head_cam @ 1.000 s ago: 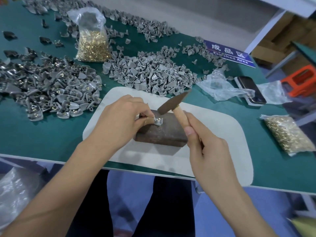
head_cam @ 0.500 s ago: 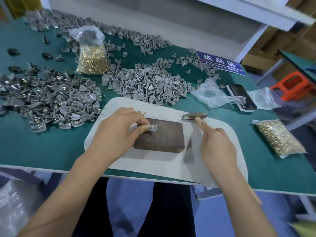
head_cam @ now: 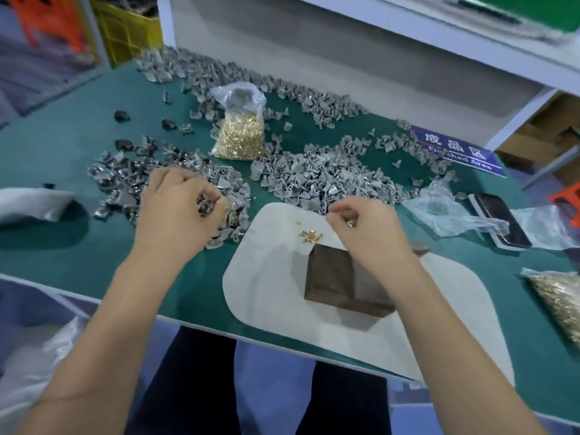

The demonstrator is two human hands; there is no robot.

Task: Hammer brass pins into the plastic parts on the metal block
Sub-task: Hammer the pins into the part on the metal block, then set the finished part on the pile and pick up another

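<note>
The block (head_cam: 337, 282) sits on a pale mat (head_cam: 266, 277) at the near edge of the green table (head_cam: 62, 246), and its top is bare: no part lies on it. Just beyond its far left corner a small cluster of loose pins (head_cam: 310, 236) rests on the mat.

The right hand (head_cam: 367, 237) hovers over the block's far side with fingers curled and thumb meeting forefinger, as if pinching a pin; whether anything is actually between them is too small to tell. The hammer is not in this hand; a brown sliver at the block's right may be it, but that is unclear. The left hand (head_cam: 179, 211) is out to the left over the darker pile (head_cam: 131, 180), fingers curled round one or more parts.

Beyond the mat lies a lighter grey pile (head_cam: 329, 177), and farther still a bag of pins (head_cam: 240, 133). A second bag (head_cam: 558, 296) lies at the right edge, with a phone (head_cam: 502, 218) and loose plastic film near it, under a blue sign reading "Finished Area" (head_cam: 455, 150).

As a judgement, the work is between pieces: one cycle over, the next not set up. Large heaps on both sides suggest much remains, though which pile holds pinned parts cannot be told for sure.
</note>
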